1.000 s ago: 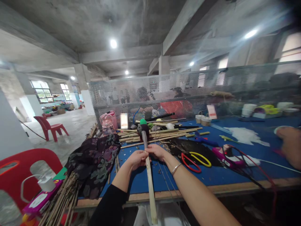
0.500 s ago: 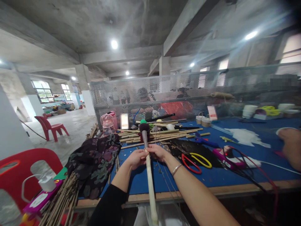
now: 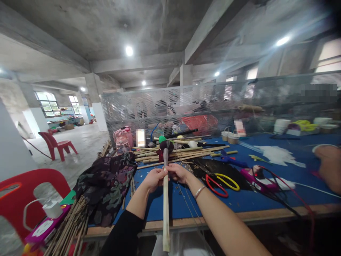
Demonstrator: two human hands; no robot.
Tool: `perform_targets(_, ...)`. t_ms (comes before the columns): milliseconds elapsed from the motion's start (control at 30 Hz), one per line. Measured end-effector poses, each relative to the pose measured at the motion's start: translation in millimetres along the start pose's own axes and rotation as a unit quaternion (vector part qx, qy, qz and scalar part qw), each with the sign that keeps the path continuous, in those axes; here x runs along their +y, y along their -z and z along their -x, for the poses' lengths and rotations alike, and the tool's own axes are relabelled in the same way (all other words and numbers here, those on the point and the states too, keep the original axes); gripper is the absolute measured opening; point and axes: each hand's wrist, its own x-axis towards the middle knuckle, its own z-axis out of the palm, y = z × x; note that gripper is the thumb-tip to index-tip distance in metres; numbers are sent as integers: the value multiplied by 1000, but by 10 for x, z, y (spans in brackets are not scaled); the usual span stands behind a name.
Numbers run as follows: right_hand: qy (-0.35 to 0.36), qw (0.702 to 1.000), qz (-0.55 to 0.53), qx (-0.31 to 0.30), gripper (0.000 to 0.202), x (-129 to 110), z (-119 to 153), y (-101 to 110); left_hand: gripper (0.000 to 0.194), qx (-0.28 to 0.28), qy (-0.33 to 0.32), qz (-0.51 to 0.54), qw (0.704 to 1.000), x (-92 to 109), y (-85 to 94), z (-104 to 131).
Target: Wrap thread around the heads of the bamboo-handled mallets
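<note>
Two-handed grip, left hand [image 3: 156, 179] and right hand [image 3: 178, 173] pinching pale stick [image 3: 166, 209], long axis running away from the wearer.

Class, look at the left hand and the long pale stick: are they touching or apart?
Touching. The head view shows the left hand with its fingertips against the pale stick, just below the grey wrapping.

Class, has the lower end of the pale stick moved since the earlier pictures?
Yes. The lower end of the pale stick has swung left, towards the patterned cloth, judged against the table's wooden edge.
</note>
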Motion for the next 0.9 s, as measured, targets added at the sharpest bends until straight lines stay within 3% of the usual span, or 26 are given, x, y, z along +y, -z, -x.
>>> perform_targets(100, -9, 1000, 6, 0, 33, 7, 4, 21, 34, -21, 18, 3, 1000, 4, -18, 12)
perform_targets(300, -33, 996, 64, 48, 33, 39, -15, 3, 38, 76, 2, -123, 990, -62, -24, -14)
perform_targets(400, -30, 996, 66, 46, 32, 29, -11, -22, 41, 92, -16, -140, 986, -58, -16, -16)
perform_targets(700, 12, 1000, 17, 3, 35, -27, 20, -42, 34, -5, 21, 19, 1000, 7, -34, 22)
perform_targets(900, -2, 992, 105, 64, 29, -3, 13, -28, 39, 82, 1, -106, 991, -49, -26, 5)
